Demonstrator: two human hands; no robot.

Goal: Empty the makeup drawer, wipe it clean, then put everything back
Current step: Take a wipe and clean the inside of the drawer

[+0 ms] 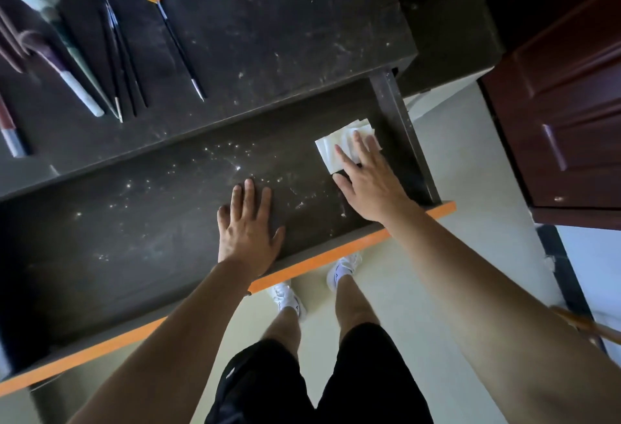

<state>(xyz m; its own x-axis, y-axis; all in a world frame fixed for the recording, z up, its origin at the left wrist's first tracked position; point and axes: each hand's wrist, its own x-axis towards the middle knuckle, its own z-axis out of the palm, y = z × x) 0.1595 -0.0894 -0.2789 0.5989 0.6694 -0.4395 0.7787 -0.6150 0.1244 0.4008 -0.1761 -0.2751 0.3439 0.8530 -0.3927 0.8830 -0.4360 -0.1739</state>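
White tissue (pixel 339 146) lying in drawer's (pixel 134 255) far right corner, right hand (pixel 366 181) pressing it flat, fingers spread. Left hand (pixel 248 225) resting open on drawer floor. Dusty specks (pixel 221 154) spreading leftward from tissue; brushes (pixel 174 40) waiting on desktop (pixel 268 20).

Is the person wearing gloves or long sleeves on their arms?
No. Both arms are bare right up to the picture's edge, with no sleeves showing. The left hand and right hand have no gloves, rings, watch or bracelets. The fingers are bare, with short nails.

Bare arms, black shorts (pixel 268 386), white sneakers (pixel 342 269)
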